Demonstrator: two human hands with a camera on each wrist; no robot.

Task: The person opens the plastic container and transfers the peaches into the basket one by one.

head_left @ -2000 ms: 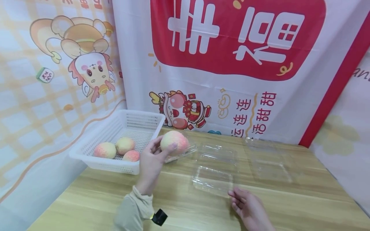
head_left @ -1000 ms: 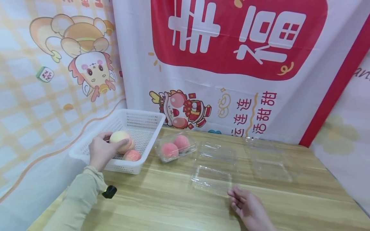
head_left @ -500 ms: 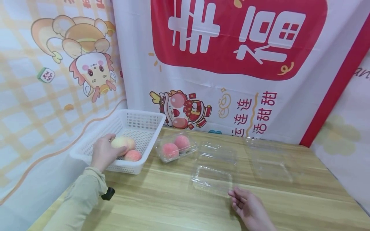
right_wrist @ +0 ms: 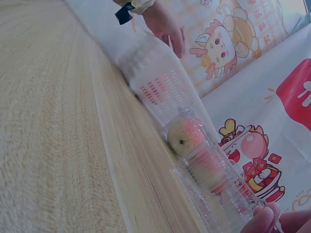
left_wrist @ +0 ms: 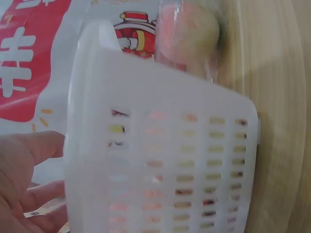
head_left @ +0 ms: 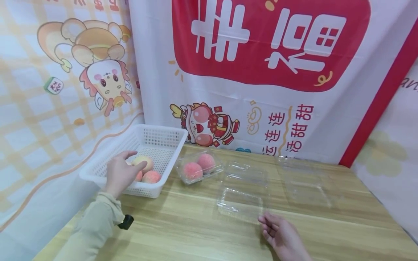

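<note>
My left hand (head_left: 120,173) reaches into the white perforated basket (head_left: 163,135), fingers straightened, index fingertip touching a pale peach (head_left: 144,162). Two pinker peaches lie beside it, one (head_left: 151,177) in plain sight and the other half hidden behind my fingers. The left wrist view shows my left hand (left_wrist: 26,160) holding nothing beside the basket wall (left_wrist: 160,160). A clear clamshell box (head_left: 213,170) right of the basket holds two peaches (head_left: 192,169). My right hand (head_left: 281,235) rests open on the table below an empty clear clamshell (head_left: 241,197). The right wrist view shows the filled box (right_wrist: 204,160) from the side.
A second empty clear clamshell (head_left: 305,183) lies at the back right of the wooden table (head_left: 196,232). A printed red and white banner (head_left: 261,72) hangs close behind. A small black device (head_left: 126,222) sits at my left wrist.
My left hand went from the peach box to the basket and gripped the pale peach. That peach now lies lower in the basket and my fingers have loosened. The right hand stayed put.
</note>
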